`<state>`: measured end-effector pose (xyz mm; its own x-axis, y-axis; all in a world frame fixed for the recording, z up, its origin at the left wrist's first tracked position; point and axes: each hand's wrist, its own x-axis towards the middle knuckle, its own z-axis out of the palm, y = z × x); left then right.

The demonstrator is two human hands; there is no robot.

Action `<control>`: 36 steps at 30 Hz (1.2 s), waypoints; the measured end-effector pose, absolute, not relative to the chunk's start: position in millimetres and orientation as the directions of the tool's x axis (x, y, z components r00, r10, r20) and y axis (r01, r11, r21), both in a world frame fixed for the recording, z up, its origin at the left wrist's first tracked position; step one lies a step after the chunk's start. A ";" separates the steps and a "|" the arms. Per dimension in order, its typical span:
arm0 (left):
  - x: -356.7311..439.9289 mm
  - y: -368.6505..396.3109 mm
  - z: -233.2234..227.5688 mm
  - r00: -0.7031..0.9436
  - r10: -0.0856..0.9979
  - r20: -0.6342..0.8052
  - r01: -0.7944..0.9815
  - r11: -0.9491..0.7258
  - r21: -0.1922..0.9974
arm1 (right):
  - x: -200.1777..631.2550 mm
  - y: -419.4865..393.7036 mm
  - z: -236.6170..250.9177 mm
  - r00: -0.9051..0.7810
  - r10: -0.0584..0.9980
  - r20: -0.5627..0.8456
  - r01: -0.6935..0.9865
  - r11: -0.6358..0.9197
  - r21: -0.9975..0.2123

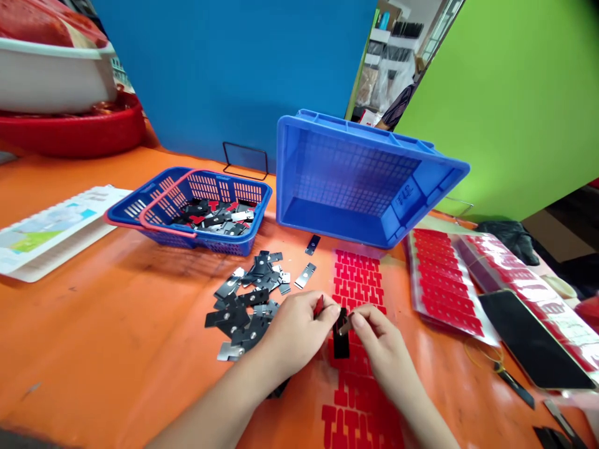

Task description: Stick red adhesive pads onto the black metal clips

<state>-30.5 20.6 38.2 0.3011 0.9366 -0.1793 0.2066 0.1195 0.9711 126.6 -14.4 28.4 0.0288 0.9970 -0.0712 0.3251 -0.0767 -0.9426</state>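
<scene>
My left hand [294,330] and my right hand [381,340] meet over a sheet of red T-shaped stickers [358,280] on the orange table [116,324]. Between their fingertips they pinch a small black strip [340,333], which hangs down over the sheet. My left hand also shows a bit of red sticker at its fingertips. A pile of small black and silver metal plates [248,296] lies just left of my left hand.
A blue basket with red handles [187,209] holds more plates. A blue crate [360,178] stands tipped on its side behind the sheet. More red sticker sheets [444,284] and a dark phone [531,340] lie at the right. A leaflet [51,227] lies far left.
</scene>
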 end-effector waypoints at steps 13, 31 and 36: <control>-29.2 22.8 33.2 0.262 0.947 -0.184 0.239 0.121 0.963 | 120.5 -19.8 23.2 0.072 0.997 -0.042 0.447 -0.070 -0.892; -35.8 18.9 56.3 0.393 0.917 -0.070 0.231 -0.025 0.973 | 130.1 -29.3 18.1 0.149 0.863 0.483 0.503 0.354 -0.789; -34.7 18.0 53.2 0.406 0.910 0.081 0.304 -0.218 0.927 | 134.7 -29.0 19.1 0.065 0.793 0.605 0.526 0.488 -0.696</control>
